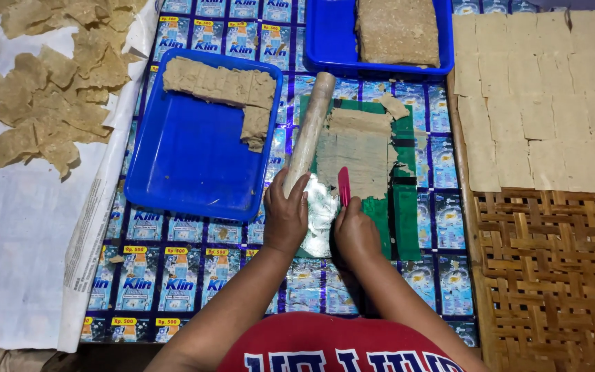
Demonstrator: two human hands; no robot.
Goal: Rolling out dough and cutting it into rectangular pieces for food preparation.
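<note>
Hand [285,217] on one rolling pin [309,131]

Here's the person from above: a red shirt [332,348] fills the bottom of the view, with large white block lettering outlined in dark blue across the chest. Both forearms are bare, no sleeves reaching them, and the left hand [285,219] and right hand [355,234] carry no gloves, rings or watch that can be seen.

Hands [286,215] on rolling pin [309,131], dough sheet [354,155]
</note>
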